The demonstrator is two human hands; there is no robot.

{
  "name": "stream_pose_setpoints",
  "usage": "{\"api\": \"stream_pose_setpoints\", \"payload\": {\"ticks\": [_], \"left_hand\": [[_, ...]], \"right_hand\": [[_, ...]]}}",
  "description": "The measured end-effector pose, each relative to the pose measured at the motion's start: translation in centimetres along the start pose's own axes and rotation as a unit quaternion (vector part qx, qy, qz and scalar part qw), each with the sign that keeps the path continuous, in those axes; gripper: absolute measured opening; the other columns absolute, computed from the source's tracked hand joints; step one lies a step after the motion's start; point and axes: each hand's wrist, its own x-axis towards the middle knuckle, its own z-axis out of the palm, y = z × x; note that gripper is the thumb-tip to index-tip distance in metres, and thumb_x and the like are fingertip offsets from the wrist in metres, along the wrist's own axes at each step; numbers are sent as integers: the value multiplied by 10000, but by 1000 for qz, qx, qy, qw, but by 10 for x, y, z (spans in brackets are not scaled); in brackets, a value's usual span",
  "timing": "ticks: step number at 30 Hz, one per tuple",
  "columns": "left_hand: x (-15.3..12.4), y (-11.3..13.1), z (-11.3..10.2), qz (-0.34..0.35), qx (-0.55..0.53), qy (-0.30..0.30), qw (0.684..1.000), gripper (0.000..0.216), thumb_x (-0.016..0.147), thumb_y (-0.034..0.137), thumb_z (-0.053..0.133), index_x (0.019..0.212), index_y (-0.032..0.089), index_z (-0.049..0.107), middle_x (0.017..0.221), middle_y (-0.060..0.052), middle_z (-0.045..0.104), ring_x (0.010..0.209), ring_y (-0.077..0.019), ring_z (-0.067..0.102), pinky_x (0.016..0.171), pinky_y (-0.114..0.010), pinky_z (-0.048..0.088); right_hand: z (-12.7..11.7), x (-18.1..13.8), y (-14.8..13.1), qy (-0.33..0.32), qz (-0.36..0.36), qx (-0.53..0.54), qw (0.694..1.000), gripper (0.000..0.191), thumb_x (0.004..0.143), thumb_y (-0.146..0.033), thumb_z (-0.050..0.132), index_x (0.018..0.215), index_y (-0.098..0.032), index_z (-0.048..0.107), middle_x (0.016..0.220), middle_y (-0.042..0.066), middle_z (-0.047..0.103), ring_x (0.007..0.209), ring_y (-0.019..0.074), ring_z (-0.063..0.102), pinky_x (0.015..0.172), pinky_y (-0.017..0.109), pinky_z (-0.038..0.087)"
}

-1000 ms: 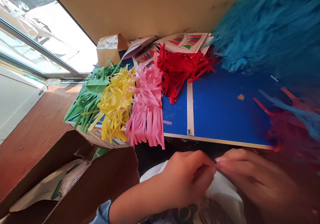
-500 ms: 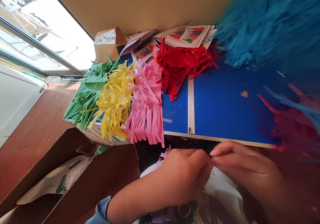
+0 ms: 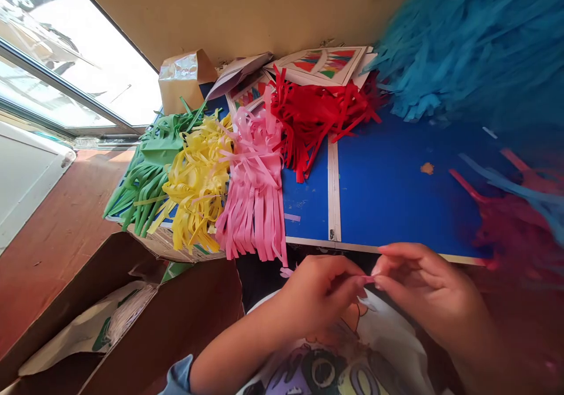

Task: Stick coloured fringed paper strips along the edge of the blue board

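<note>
Just in front of the table's edge, my left hand (image 3: 324, 292) and my right hand (image 3: 423, 286) face each other with closed fingertips. A small pink paper strip (image 3: 368, 279) is pinched between them, with only a short piece showing. More pink paper pokes out behind my left hand. On the table nearby lies a pink paper fringe (image 3: 255, 189), its cut strips hanging over the front edge. Beside it to the left are a yellow fringe (image 3: 200, 183) and a green fringe (image 3: 154, 166); up and right is a red fringe (image 3: 312, 116).
The blue table (image 3: 383, 195) stands against the wall. Blue paper strips (image 3: 467, 48) are heaped at top right, above dark red ones (image 3: 515, 230). A paper bag (image 3: 183, 86) and coloured drawings (image 3: 321, 63) lie at the back. An open cardboard box (image 3: 176, 330) sits at lower left.
My fingers have shifted and spread a little, so the pink strip between them now shows. The view has moved slightly; the fringes lie as before.
</note>
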Motion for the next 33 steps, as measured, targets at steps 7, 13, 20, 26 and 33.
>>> {"api": "stream_pose_setpoints", "payload": {"ticks": [7,13,20,26,33], "left_hand": [[-1,-3,10,87,60,56,993,199,863,222,471,768,130,620,598,-21,603,512,-90,509,483,-182,359],[-2,-6,14,122,140,83,979,136,843,191,463,835,142,589,649,-24,612,519,-91,521,462,-179,369],[-3,-14,23,273,276,189,902,123,906,239,454,925,155,542,727,-29,659,570,-121,604,514,-218,450],[-9,-14,17,324,320,151,877,173,899,215,456,1030,142,541,793,-65,683,636,-146,641,565,-240,495],[-9,-21,20,314,301,144,889,187,890,184,453,1031,144,569,806,-76,690,658,-154,644,603,-258,513]], "right_hand": [[-1,-1,-8,39,116,-6,992,215,666,-345,733,793,-207,628,724,16,638,656,122,607,596,195,531],[-9,2,-1,-11,41,-38,998,160,691,-345,706,664,-208,628,690,23,629,645,129,598,581,201,519],[-19,3,5,-88,-83,-79,990,28,757,-245,652,778,-249,670,745,8,649,688,125,617,607,199,522],[-26,4,-13,-110,-110,-141,978,49,757,-264,654,729,-241,686,707,11,660,640,127,622,586,194,529],[-22,3,-1,-117,-129,-115,978,40,760,-248,652,746,-234,686,713,17,664,643,136,628,577,202,537]]}}
